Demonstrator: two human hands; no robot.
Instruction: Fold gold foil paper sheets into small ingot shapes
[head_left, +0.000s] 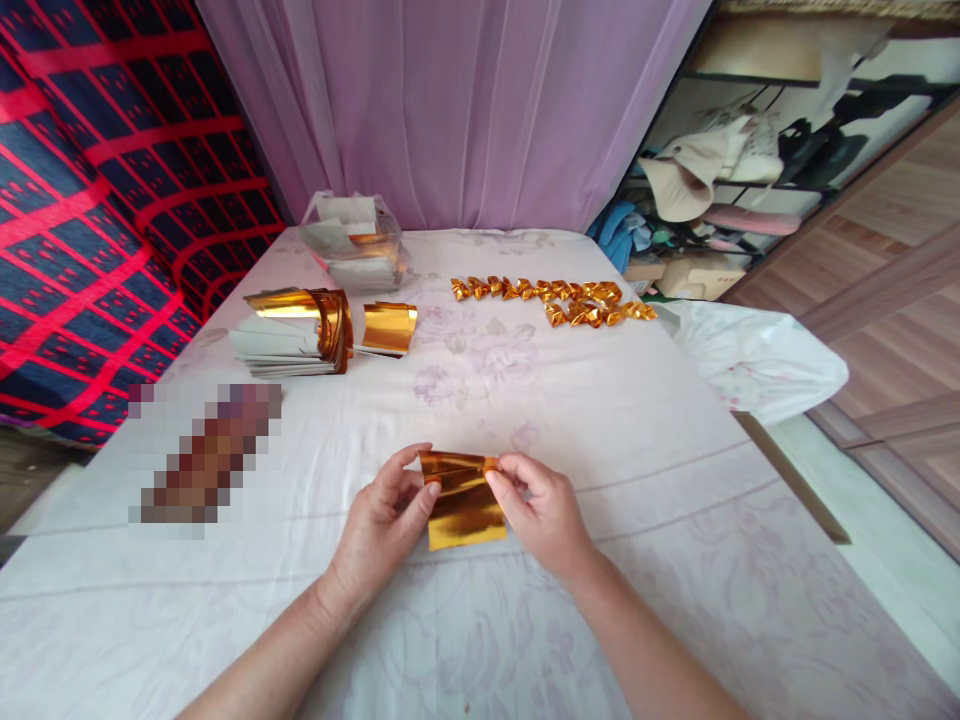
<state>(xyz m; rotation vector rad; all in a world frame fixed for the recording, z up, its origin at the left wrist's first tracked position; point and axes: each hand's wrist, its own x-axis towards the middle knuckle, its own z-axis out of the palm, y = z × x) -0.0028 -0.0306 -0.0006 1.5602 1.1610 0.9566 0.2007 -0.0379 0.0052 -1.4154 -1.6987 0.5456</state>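
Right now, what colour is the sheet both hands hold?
Shiny gold foil sheet, clearest in the head view.

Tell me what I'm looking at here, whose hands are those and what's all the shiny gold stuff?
The picture comes from a camera worn on a person's head, so it looks down at that person's own two hands. The left hand and the right hand together pinch one gold sheet and are rolling or folding its top edge. They work over a table covered with a pale flowered cloth. Far off lie two rows of small folded gold pieces. To the left sits a stack of sheets, gold on one side and white on the other, with one loose gold sheet beside it. Behind that is a clear bag with more sheets. A purple curtain hangs at the back.
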